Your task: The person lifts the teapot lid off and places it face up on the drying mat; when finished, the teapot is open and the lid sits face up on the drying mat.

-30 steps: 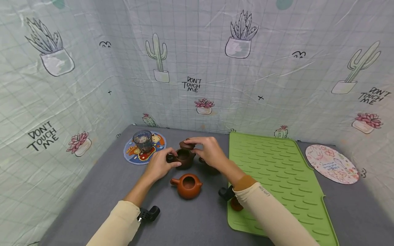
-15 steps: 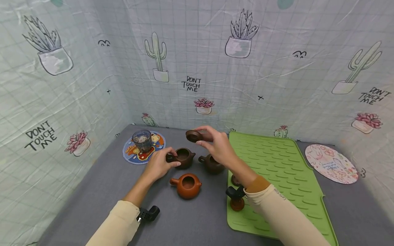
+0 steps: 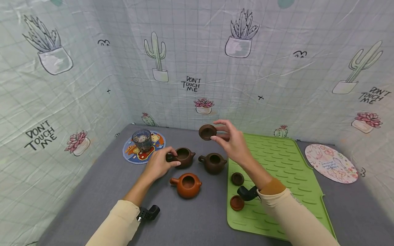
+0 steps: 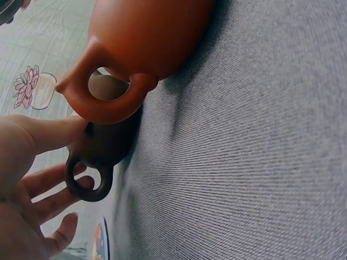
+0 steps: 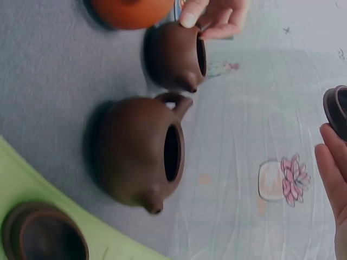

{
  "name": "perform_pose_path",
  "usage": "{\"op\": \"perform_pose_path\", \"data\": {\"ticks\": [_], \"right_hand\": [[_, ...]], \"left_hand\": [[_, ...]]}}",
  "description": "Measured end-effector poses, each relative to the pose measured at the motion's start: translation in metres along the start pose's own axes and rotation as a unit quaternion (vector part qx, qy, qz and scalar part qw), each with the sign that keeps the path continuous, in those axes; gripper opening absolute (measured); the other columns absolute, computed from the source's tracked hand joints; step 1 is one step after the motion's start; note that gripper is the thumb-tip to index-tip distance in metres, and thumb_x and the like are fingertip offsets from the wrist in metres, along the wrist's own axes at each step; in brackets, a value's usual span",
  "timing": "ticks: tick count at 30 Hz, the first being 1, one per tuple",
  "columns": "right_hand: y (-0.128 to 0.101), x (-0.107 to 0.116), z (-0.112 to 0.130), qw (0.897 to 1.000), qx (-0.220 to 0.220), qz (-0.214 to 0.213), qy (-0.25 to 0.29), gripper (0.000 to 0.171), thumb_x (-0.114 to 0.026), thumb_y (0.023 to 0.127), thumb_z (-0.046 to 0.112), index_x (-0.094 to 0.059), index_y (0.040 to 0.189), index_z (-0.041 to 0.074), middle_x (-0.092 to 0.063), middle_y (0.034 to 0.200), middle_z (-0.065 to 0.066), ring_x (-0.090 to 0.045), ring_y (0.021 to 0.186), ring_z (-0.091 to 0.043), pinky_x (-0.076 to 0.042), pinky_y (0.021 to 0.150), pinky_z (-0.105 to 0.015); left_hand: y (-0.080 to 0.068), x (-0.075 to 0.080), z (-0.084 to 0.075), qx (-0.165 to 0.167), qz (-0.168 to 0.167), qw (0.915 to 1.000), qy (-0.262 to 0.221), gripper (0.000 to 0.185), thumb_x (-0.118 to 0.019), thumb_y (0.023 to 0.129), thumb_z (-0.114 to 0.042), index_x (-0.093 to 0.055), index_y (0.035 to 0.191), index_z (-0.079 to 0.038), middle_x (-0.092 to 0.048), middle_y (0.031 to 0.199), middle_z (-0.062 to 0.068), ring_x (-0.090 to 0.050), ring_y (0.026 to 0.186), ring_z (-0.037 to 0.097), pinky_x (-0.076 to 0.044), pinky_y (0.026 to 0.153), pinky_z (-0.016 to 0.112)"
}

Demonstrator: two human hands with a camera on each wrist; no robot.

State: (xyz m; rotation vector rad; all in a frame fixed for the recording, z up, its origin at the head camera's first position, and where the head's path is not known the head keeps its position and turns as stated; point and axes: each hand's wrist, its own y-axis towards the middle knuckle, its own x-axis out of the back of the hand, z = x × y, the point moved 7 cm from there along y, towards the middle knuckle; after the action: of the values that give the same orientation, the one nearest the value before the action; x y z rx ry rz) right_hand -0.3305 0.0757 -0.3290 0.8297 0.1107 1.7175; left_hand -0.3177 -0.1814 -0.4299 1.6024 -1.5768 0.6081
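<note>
My right hand (image 3: 233,141) pinches a dark brown teapot lid (image 3: 207,132) between thumb and fingers, its hollow underside facing me, raised above the table. At the handle of a small dark brown teapot (image 3: 185,160), my left hand (image 3: 159,165) holds the pot steady on the cloth, thumb on its body and fingers by the handle loop (image 4: 89,184). That pot has no lid on it. Just right of it stands a second dark brown teapot (image 5: 135,151), also lidless. An orange-brown lidless teapot (image 3: 189,191) sits nearer to me.
A green mat (image 3: 286,177) on the right bears a dark lid (image 3: 237,179) and a reddish lid (image 3: 237,203) near its left edge. A glass (image 3: 142,140) stands on a colourful round coaster (image 3: 130,155) at back left. Far right lies a pink patterned oval mat (image 3: 332,164).
My right hand has lifted the lid off the small dark teapot and carried it up and right, tipping its underside toward me. The left hand stays at the handle.
</note>
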Motion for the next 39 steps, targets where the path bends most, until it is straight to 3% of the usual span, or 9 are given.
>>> {"op": "perform_pose_path", "data": {"ticks": [4, 8, 10, 18, 22, 31, 36, 39], "right_hand": [[-0.003, 0.012, -0.005, 1.0, -0.007, -0.002, -0.001, 0.03, -0.072, 0.094, 0.007, -0.063, 0.123, 0.007, -0.07, 0.125, -0.02, -0.078, 0.096, -0.033, -0.061, 0.075, -0.033], [-0.006, 0.024, -0.011, 1.0, -0.015, -0.004, 0.003, 0.023, -0.071, 0.095, 0.01, -0.07, 0.118, 0.009, -0.072, 0.121, -0.017, -0.073, 0.069, -0.017, -0.045, 0.055, -0.025], [-0.008, 0.03, -0.014, 1.0, -0.027, -0.006, 0.008, 0.024, -0.072, 0.095, 0.011, -0.072, 0.119, 0.01, -0.073, 0.118, -0.017, -0.067, 0.064, -0.007, -0.041, 0.052, -0.025], [-0.017, 0.054, -0.032, 0.997, -0.071, -0.022, -0.012, 0.028, -0.075, 0.094, 0.016, -0.072, 0.121, 0.012, -0.071, 0.123, -0.013, -0.076, 0.09, -0.004, -0.056, 0.072, -0.018], [-0.022, 0.062, -0.038, 0.996, -0.078, -0.027, -0.029, 0.029, -0.076, 0.093, 0.018, -0.071, 0.12, 0.013, -0.071, 0.123, -0.012, -0.072, 0.089, 0.006, -0.058, 0.073, -0.018], [-0.033, 0.07, -0.054, 0.994, -0.098, -0.026, -0.046, 0.031, -0.078, 0.091, 0.019, -0.07, 0.12, 0.013, -0.071, 0.123, -0.012, -0.069, 0.085, 0.011, -0.058, 0.072, -0.019], [-0.038, 0.071, -0.062, 0.993, -0.107, -0.019, -0.044, 0.031, -0.079, 0.09, 0.018, -0.07, 0.119, 0.013, -0.072, 0.123, -0.012, -0.071, 0.085, 0.01, -0.058, 0.072, -0.02], [-0.042, 0.07, -0.068, 0.992, -0.116, -0.011, -0.051, 0.031, -0.079, 0.09, 0.018, -0.07, 0.119, 0.012, -0.071, 0.124, -0.014, -0.075, 0.088, 0.001, -0.059, 0.071, -0.02]], "left_hand": [[0.0, 0.0, 0.0, 0.002, 0.003, 1.0, 0.0, 0.029, -0.088, 0.08, -0.029, -0.072, 0.101, -0.02, -0.076, 0.11, 0.006, -0.069, 0.109, 0.031, -0.052, 0.094, 0.05], [0.002, -0.001, 0.002, 0.001, 0.004, 1.0, -0.002, 0.028, -0.088, 0.079, -0.029, -0.072, 0.1, -0.02, -0.076, 0.111, 0.007, -0.069, 0.109, 0.031, -0.052, 0.094, 0.05], [0.002, -0.001, 0.002, -0.001, 0.004, 1.0, -0.004, 0.028, -0.089, 0.079, -0.029, -0.072, 0.1, -0.02, -0.076, 0.11, 0.007, -0.07, 0.109, 0.031, -0.052, 0.094, 0.05], [0.002, 0.0, 0.002, 0.004, 0.007, 0.9999, -0.009, 0.028, -0.089, 0.079, -0.028, -0.072, 0.099, -0.02, -0.076, 0.11, 0.007, -0.07, 0.107, 0.03, -0.053, 0.091, 0.049], [0.003, 0.0, 0.002, 0.006, 0.009, 0.9999, -0.012, 0.028, -0.089, 0.078, -0.028, -0.072, 0.099, -0.02, -0.076, 0.11, 0.008, -0.07, 0.106, 0.03, -0.053, 0.09, 0.049], [0.003, 0.001, 0.001, 0.011, 0.013, 0.9997, -0.015, 0.028, -0.09, 0.078, -0.028, -0.072, 0.098, -0.02, -0.076, 0.11, 0.008, -0.069, 0.107, 0.029, -0.052, 0.091, 0.049], [0.003, 0.001, 0.001, 0.011, 0.013, 0.9997, -0.017, 0.028, -0.09, 0.078, -0.028, -0.073, 0.098, -0.02, -0.076, 0.111, 0.008, -0.069, 0.107, 0.029, -0.052, 0.092, 0.049], [0.002, 0.001, 0.0, 0.008, 0.013, 0.9998, -0.016, 0.028, -0.09, 0.078, -0.028, -0.073, 0.099, -0.019, -0.076, 0.111, 0.008, -0.069, 0.107, 0.029, -0.052, 0.092, 0.049]]}}
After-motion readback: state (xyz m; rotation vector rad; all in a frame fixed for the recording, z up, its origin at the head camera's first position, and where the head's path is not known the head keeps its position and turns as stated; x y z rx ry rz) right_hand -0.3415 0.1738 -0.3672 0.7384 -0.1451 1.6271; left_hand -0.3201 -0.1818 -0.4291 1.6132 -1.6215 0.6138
